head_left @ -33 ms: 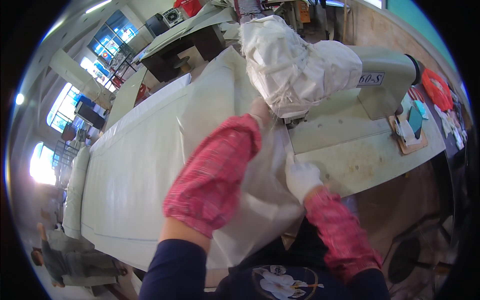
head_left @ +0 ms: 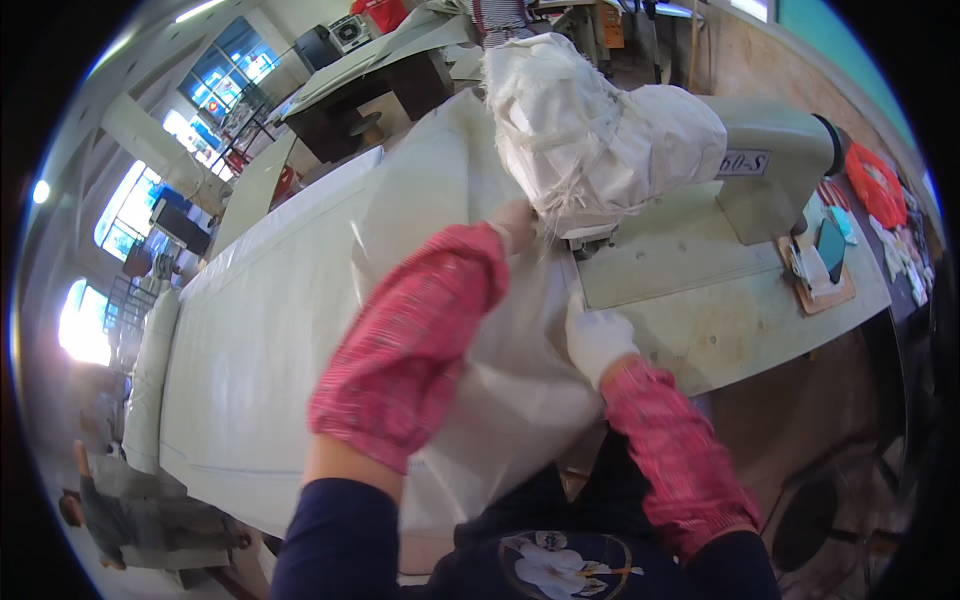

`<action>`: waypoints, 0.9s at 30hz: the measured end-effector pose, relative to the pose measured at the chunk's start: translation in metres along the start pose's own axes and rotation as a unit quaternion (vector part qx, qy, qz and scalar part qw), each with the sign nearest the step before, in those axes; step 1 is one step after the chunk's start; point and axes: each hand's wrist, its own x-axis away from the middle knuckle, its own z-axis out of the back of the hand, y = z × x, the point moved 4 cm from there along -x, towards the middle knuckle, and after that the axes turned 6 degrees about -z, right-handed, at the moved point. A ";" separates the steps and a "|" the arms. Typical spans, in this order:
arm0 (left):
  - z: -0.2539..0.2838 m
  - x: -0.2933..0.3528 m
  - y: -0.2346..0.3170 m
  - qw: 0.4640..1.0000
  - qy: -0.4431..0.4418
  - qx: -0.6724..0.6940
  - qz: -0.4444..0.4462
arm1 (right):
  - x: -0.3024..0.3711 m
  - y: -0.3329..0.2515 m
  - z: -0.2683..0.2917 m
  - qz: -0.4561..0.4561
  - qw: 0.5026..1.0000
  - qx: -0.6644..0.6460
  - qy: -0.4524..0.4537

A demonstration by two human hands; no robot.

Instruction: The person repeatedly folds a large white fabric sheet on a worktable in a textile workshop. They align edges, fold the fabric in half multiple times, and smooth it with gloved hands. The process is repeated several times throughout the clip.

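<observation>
Nearest us, a white-gloved right hand (head_left: 600, 340) rests at the edge of a pale sheet (head_left: 270, 370), index finger stretched forward; we cannot tell whether its grip pinches the material. The sheet spreads leftward, rumpled near the body and flatter beyond, alongside a worn tabletop (head_left: 700, 330). Farther up, the left hand (head_left: 515, 225) reaches in beside a cloth-wrapped machine (head_left: 590, 140), its fingers partly hidden, so we cannot tell its grip either. We judge the step in hand to be guiding the sheet's edge beneath the machine, likely for sewing; the next move, we think, calls for holding that edge flat and straight, fingertips clear. Off to the right, we see a red bag (head_left: 875, 185).
</observation>
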 end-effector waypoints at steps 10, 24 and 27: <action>0.158 0.189 -0.011 0.925 -0.373 0.019 0.071 | -0.046 -0.010 0.032 0.132 0.979 0.093 0.122; 0.252 0.341 0.352 0.813 -0.531 0.019 -0.241 | 0.214 -0.155 0.150 0.657 0.731 -0.173 -0.071; 0.298 0.319 0.403 0.949 -0.153 -0.167 -0.218 | 0.196 -0.152 0.172 0.596 0.798 -0.064 0.065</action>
